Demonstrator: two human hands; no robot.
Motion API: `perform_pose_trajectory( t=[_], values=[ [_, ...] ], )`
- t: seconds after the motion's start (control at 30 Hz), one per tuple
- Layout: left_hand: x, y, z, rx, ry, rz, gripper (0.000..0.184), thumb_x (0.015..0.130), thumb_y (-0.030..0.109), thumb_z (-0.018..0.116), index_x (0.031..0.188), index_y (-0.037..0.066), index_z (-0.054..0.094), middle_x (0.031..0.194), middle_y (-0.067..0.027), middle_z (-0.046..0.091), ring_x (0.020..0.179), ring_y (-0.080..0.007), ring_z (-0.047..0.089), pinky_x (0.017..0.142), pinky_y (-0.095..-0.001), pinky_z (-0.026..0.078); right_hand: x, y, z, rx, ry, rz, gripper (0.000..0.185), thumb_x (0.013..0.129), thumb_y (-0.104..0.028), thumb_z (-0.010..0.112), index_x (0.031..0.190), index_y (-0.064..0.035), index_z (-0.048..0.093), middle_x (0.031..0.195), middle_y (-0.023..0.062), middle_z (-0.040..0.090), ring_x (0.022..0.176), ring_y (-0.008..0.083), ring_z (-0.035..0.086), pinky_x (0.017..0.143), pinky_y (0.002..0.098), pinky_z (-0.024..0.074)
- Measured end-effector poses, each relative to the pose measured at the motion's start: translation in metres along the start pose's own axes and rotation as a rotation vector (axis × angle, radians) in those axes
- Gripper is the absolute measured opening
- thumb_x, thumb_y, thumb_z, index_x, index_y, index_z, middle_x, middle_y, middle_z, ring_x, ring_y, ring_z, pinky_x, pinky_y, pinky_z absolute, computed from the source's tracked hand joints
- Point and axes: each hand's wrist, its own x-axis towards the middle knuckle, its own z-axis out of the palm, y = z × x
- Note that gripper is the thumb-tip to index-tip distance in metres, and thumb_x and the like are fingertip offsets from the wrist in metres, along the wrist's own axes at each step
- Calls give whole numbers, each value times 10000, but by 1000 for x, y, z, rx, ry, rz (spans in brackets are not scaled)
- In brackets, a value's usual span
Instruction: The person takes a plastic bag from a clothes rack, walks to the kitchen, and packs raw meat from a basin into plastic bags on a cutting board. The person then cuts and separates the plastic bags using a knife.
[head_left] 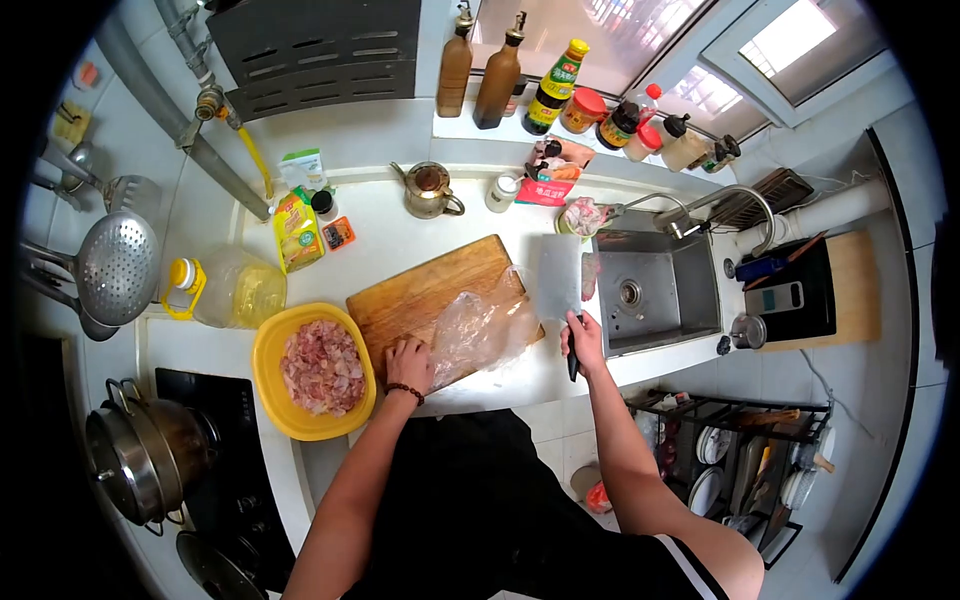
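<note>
My right hand is wrapped round the black handle of a cleaver, whose wide blade points up beside the sink. My left hand rests on the lower part of the wooden cutting board, next to a crumpled clear plastic bag; its fingertips are bent down and what they touch is hard to make out. A yellow basin left of the board holds cut raw meat. Behind the blade, a small bowl of pale pink pieces stands near the sink.
The steel sink lies right of the cleaver. A metal teapot, white jar and seasoning packets stand behind the board. An oil jug and a pot on the stove are at left. Bottles line the windowsill.
</note>
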Motion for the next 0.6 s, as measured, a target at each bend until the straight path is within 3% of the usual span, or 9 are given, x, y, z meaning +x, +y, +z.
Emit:
perform_pose_trajectory(
  t=[0.07,0.13,0.23,0.4,0.6],
  values=[
    [2,-1,5,-2,38,6,187,815,188,684,955,65,673,1056,-109,667,1114,-317,562,974,-474,401,-4,18,-18,-18,11,31,208,1074,-254,580,944,-100,528,592,30,558,402,119,498,375,268,414],
    [7,5,-8,2,-64,-57,195,842,207,657,983,77,694,1045,-123,684,1120,-311,575,977,-492,405,-5,30,-27,-42,12,93,219,1071,-261,582,933,-98,534,606,33,570,413,117,501,380,267,425],
    [1,-9,-4,-150,-49,-52,147,848,208,653,895,69,642,985,-149,669,1042,-357,593,957,-506,407,4,41,-21,-32,-11,115,214,1069,-250,586,932,-93,536,639,36,585,434,118,513,395,272,436],
    [-8,-9,-12,-296,289,-108,143,817,147,669,807,56,559,855,-149,616,950,-394,584,914,-491,408,25,19,-9,91,-29,23,237,1071,-234,591,902,-95,500,610,38,573,426,122,502,386,274,420],
    [-18,-6,-13,-339,347,-114,117,791,93,657,812,43,554,891,-160,616,960,-396,579,922,-482,409,46,18,-40,-110,-182,73,216,1069,-237,586,926,-83,535,622,28,583,437,113,500,400,275,420]
  ],
)
